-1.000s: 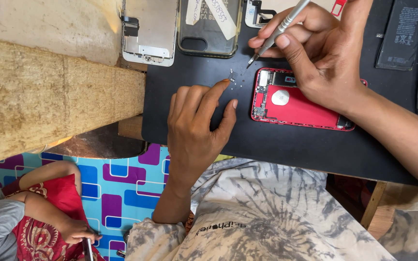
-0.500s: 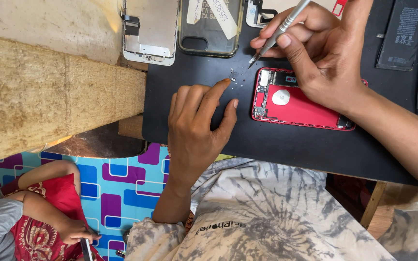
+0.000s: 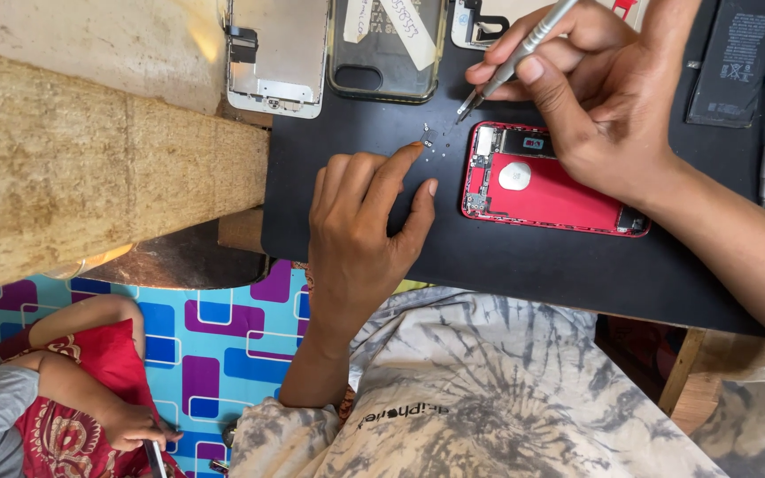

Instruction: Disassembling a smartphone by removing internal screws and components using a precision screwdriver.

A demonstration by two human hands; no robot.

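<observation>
The right hand (image 3: 613, 106) pinches slim metal tweezers (image 3: 515, 57), tips over tiny silver screws (image 3: 431, 142) near the black surface's (image 3: 506, 265) far edge, beside an opened red phone shell (image 3: 546, 181). The left hand (image 3: 360, 221) rests flat, empty, forefinger touching the screws.

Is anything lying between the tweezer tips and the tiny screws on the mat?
Nothing visible does. The tweezers in the right hand point down at the screws across bare black mat. The left hand lies below them, its forefinger beside the screws.
</observation>
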